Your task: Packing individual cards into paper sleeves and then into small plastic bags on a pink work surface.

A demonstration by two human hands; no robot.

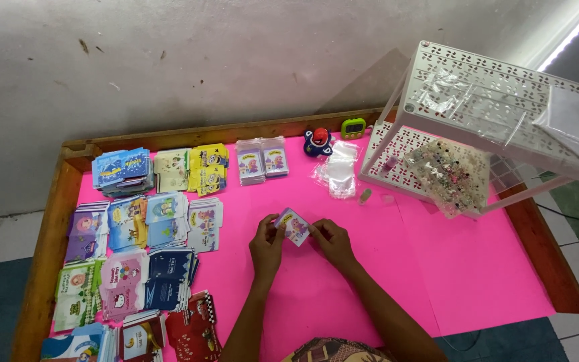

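Both-handed grip on one small printed card [294,226]: left hand [267,245] pinching its left edge, right hand [330,241] pinching its right edge, fingers closed on it from either side. Held just above the pink sheet [383,268] covering the desk [51,221], near the middle, tilted slightly.

Possible trouble, judged from this pose:

- Card slipping or bending, since held only by thin edges between fingertips; too hard a squeeze likely to crease it.
- Dropped card landing among the stacks of similar cards [135,248] at the left, close enough for a mix-up of designs.
- Forearms reaching in from the near edge, just right of the nearest stacks; a sideways sweep likely to topple or fan those loose piles.
- Clear plastic sleeves [338,171] lying farther off, toward the right, light and slick; a draught or brushing sleeve enough to scatter them.
- White perforated rack [497,94] at the far right carrying a bag of small beads or charms [450,175] hanging over its lower shelf edge; a knock to the rack likely to spill it onto the sheet.
- Small toy figure [318,141] and green timer [353,127] at the far edge, well apart from the hands, little risk.
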